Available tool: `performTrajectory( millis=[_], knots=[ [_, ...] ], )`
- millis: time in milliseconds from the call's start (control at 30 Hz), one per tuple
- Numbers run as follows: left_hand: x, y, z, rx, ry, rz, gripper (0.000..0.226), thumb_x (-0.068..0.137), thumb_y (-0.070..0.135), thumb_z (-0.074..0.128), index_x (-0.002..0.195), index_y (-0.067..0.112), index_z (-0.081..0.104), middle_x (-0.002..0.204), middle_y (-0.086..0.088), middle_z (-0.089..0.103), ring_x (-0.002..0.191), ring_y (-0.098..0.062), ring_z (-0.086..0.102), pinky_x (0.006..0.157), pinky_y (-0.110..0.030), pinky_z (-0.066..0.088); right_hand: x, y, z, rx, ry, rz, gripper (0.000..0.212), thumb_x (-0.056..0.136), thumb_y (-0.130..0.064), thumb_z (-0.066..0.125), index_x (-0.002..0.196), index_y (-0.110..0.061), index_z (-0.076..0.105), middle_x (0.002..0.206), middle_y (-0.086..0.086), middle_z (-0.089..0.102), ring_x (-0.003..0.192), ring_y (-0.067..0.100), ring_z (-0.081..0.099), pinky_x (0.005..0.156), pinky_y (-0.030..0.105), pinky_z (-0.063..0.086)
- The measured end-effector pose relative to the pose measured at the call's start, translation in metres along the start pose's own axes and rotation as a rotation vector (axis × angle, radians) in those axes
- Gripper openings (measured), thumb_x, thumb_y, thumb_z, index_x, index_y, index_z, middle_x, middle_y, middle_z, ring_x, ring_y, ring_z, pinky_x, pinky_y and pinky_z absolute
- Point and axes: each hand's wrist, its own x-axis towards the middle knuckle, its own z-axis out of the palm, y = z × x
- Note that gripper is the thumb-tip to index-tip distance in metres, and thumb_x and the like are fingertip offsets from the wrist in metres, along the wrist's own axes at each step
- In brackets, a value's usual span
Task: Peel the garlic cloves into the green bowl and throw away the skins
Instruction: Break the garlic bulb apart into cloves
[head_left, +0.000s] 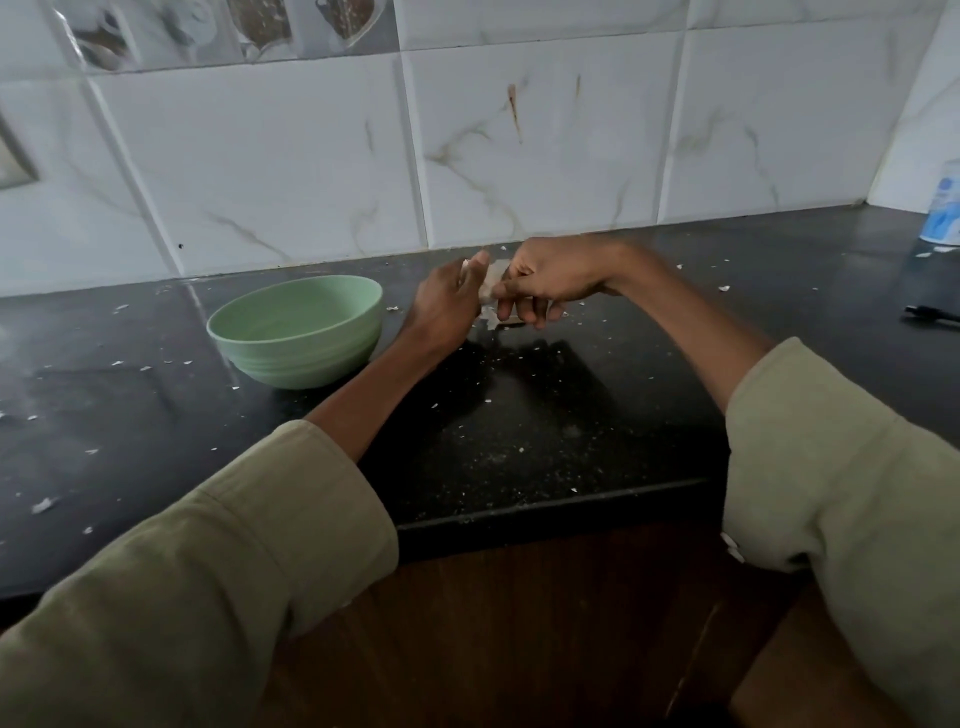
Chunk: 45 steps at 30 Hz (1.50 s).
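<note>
Both hands' grip (491, 291) on garlic skins (488, 304) (orientation unclear)

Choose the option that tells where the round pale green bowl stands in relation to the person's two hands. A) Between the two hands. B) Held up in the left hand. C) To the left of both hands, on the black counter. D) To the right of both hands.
C: the round pale green bowl stands on the black counter, left of the left hand and right hand.
</note>
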Motion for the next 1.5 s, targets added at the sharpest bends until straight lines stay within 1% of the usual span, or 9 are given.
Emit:
performTrajectory(
  millis=[267,467,667,800,900,1100,1300,1433,1500],
  knots=[
    [-0.008,0.006,-0.003,-0.126,-0.066,-0.003,0.056,0.107,0.056,0.041,0.089,0.011,0.068,0.067,0.004,0.064,0.055,-0.005,0.046,0.059,-0.027,0.041,-0.005,-0.01,0.001,-0.018,0.021,-0.06,0.036,0.106,-0.037,0.057,0.094,-0.011,0.079,0.047,-0.008,0.055,0.046,0.007,0.054,0.061,0.027,0.045],
    [-0.007,0.006,-0.003,0.01,-0.147,0.113,0.064,0.115,0.039,0.034,0.08,-0.001,0.07,0.072,0.0,0.07,0.064,0.004,0.056,0.07,-0.022,0.04,-0.009,-0.015,0.003,-0.032,0.019,0.024,0.039,0.109,-0.029,0.052,0.093,-0.003,0.076,0.049,-0.01,0.062,0.044,0.006,0.051,0.054,0.024,0.038],
    [-0.001,0.004,-0.005,0.16,-0.107,0.146,0.055,0.116,0.028,0.026,0.086,0.012,0.069,0.078,0.002,0.069,0.062,0.004,0.054,0.069,-0.026,0.04,-0.01,-0.02,0.004,-0.042,0.061,-0.021,0.037,0.107,-0.018,0.054,0.074,-0.009,0.07,0.048,-0.009,0.06,0.044,0.007,0.051,0.05,0.021,0.036],
    [-0.005,0.011,-0.007,-0.22,-0.045,-0.137,0.06,0.115,0.041,0.027,0.079,0.012,0.066,0.051,0.012,0.046,0.043,-0.003,0.035,0.045,-0.024,0.028,-0.008,-0.018,0.006,-0.022,0.188,-0.202,0.037,0.106,-0.023,0.057,0.075,-0.004,0.068,0.054,-0.002,0.061,0.05,0.012,0.059,0.057,0.026,0.049],
    [-0.011,0.018,-0.01,-0.556,-0.089,-0.287,0.063,0.114,0.047,0.029,0.076,0.011,0.064,0.052,0.008,0.034,0.043,-0.006,0.024,0.037,-0.019,0.019,-0.009,-0.018,0.009,-0.001,0.256,-0.304,0.04,0.106,-0.028,0.057,0.073,-0.006,0.065,0.054,-0.004,0.057,0.049,0.013,0.055,0.061,0.032,0.053],
    [-0.01,0.018,-0.015,-0.786,-0.144,-0.386,0.06,0.112,0.05,0.033,0.077,0.01,0.06,0.052,0.007,0.03,0.04,-0.004,0.02,0.034,-0.018,0.014,-0.008,-0.012,0.012,0.226,0.202,-0.333,0.044,0.108,-0.031,0.055,0.084,0.005,0.061,0.055,0.003,0.046,0.051,0.012,0.041,0.055,0.025,0.045],
    [-0.014,0.022,-0.012,-0.484,0.038,-0.28,0.063,0.11,0.055,0.038,0.076,0.007,0.061,0.053,0.006,0.035,0.041,-0.007,0.027,0.037,-0.02,0.022,0.0,-0.016,0.019,0.115,0.317,-0.218,0.044,0.109,-0.033,0.048,0.081,-0.003,0.066,0.065,0.013,0.061,0.051,0.012,0.053,0.059,0.028,0.049],
    [-0.016,0.026,-0.007,-0.38,0.036,-0.258,0.061,0.111,0.054,0.036,0.072,0.013,0.059,0.052,0.007,0.039,0.04,-0.005,0.03,0.039,-0.02,0.025,0.003,-0.017,0.026,0.065,0.457,-0.12,0.06,0.106,-0.055,0.042,0.073,-0.013,0.07,0.065,-0.001,0.066,0.05,0.01,0.054,0.06,0.029,0.048],
    [-0.016,0.028,-0.005,-0.374,0.037,-0.277,0.061,0.111,0.055,0.032,0.068,0.017,0.052,0.048,0.009,0.041,0.04,-0.005,0.032,0.039,-0.02,0.026,0.009,-0.018,0.031,0.024,0.527,-0.125,0.063,0.106,-0.055,0.047,0.077,-0.005,0.072,0.063,0.001,0.067,0.045,0.008,0.05,0.059,0.029,0.044]
  ],
)
